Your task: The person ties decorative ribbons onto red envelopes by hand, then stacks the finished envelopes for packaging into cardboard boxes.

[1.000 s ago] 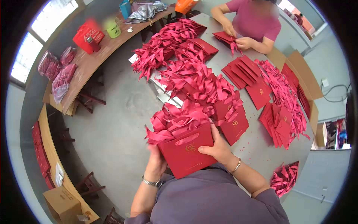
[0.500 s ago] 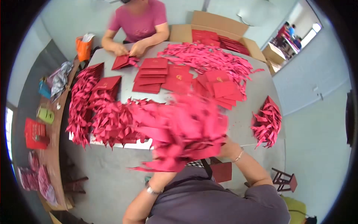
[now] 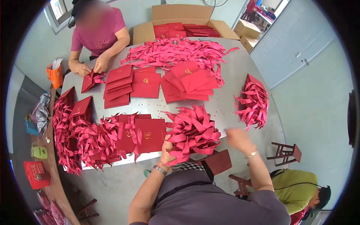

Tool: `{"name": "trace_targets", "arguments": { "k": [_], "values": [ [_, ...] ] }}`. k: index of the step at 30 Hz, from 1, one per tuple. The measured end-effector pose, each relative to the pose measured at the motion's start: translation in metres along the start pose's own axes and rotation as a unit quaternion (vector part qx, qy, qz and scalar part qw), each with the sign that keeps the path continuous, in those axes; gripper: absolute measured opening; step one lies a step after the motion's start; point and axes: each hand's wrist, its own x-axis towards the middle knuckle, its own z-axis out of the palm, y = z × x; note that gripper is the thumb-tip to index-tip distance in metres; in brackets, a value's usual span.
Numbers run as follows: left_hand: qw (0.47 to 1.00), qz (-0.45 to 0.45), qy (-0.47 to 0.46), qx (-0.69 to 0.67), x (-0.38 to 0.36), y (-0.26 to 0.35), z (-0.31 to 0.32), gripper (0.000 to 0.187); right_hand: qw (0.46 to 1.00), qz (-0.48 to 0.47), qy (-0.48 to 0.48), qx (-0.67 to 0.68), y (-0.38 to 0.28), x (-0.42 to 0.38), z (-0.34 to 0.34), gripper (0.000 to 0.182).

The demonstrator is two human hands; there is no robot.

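Observation:
My left hand (image 3: 167,150) is closed around the left side of a thick bundle of ribboned red paper bags (image 3: 193,135), at the table's front edge. Pinkish-red ribbon ends stick out all over the bundle and hide most of the flat bags. My right hand (image 3: 240,141) is off to the right of the bundle, apart from it, and its fingers are smeared by motion. Left of the bundle lie flat red bags with a gold print (image 3: 150,135), beside a row of ribboned bags (image 3: 95,140).
Loose ribbons (image 3: 176,52) lie heaped at the back, before a cardboard box (image 3: 180,13) of red bags. Stacks of flat bags (image 3: 120,86) fill the middle. Another ribboned bundle (image 3: 253,103) lies right. A co-worker (image 3: 97,33) handles a red bag; another person (image 3: 300,187) is lower right.
The bundle has come to rest upright at the table's front edge. My right hand has let go and moved away to the right. The view has shifted.

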Motion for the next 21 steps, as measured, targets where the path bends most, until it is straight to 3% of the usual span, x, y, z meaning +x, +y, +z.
{"name": "trace_targets", "arguments": {
  "k": [1,2,3,4,5,6,9,10,13,16,19,20,21],
  "values": [
    [0.999,0.018,-0.004,0.037,-0.002,0.001,0.002,0.055,0.983,-0.026,0.148,0.107,-0.011,-0.011,-0.024,0.042],
    [0.997,0.035,-0.006,0.074,-0.003,0.002,0.003,0.05,0.932,-0.05,0.29,0.211,-0.03,-0.025,-0.053,0.046],
    [0.992,0.053,-0.007,0.111,-0.005,0.004,0.005,0.044,0.904,-0.117,0.379,0.161,-0.056,-0.03,-0.072,0.054],
    [0.999,0.003,-0.013,-0.029,-0.007,0.013,0.014,0.044,0.86,-0.183,0.464,0.107,-0.085,-0.027,-0.082,0.062],
    [0.984,-0.046,-0.02,-0.169,-0.007,0.022,0.022,0.046,0.893,-0.23,0.386,0.032,-0.109,-0.021,-0.079,0.069],
    [0.995,0.033,-0.052,-0.081,-0.006,0.031,0.028,0.049,0.913,-0.272,0.302,-0.043,-0.127,-0.017,-0.075,0.077],
    [0.979,0.082,-0.062,0.177,0.003,0.022,0.001,0.066,0.933,-0.299,0.193,-0.047,-0.124,0.025,-0.034,0.088],
    [0.911,0.153,-0.05,0.379,0.006,0.016,-0.009,0.081,0.931,-0.299,0.2,-0.058,-0.124,0.029,-0.036,0.088],
    [0.791,0.264,-0.043,0.55,0.004,0.016,-0.008,0.117,0.932,-0.29,0.206,-0.066,-0.127,0.027,-0.034,0.087],
    [0.882,0.192,-0.039,0.429,0.013,-0.008,-0.014,0.11,0.935,-0.283,0.204,-0.061,-0.128,0.03,-0.037,0.085],
    [0.865,0.274,-0.012,0.42,0.003,0.018,0.018,0.096,0.935,-0.289,0.198,-0.06,-0.124,0.029,-0.034,0.086],
    [0.864,0.278,-0.014,0.419,0.01,-0.001,0.011,0.096,0.937,-0.288,0.189,-0.064,-0.122,0.031,-0.034,0.088],
    [0.938,0.191,-0.019,0.287,0.022,-0.036,-0.005,0.092,0.938,-0.287,0.181,-0.068,-0.121,0.033,-0.034,0.091]
  ]
}}
